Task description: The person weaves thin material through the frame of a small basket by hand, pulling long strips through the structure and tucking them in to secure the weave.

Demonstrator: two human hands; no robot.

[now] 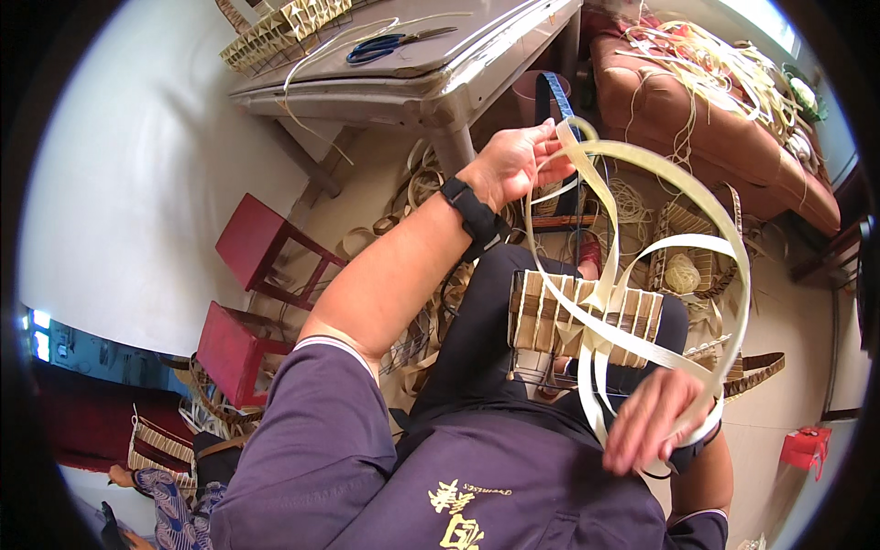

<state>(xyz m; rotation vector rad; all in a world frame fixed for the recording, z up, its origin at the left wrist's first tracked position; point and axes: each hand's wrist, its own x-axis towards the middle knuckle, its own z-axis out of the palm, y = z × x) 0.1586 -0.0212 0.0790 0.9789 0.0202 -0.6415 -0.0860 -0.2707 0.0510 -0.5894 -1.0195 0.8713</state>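
A small half-woven basket [587, 316], with brown and cream strips on a thin wire frame, rests across my thighs. Long flat cream weaving strips [738, 275] run out of its middle and arc in a wide loop above it. Raised beyond the basket, my left hand [527, 165] pinches one of these strips at its fingertips. My right hand [655, 417], slightly blurred, is at the basket's near right side. The loop's lower end runs into it between thumb and fingers, which look bent round the strip. Other strip ends hang beside its fingers.
Scissors [399, 44] with blue handles lie on the table [431, 78] ahead. Red stools [266, 243] stand at left. Loose strips heap on the brown sofa [642, 101] and floor. Another basket [683, 243] sits at right. Part of another person [170, 500] shows lower left.
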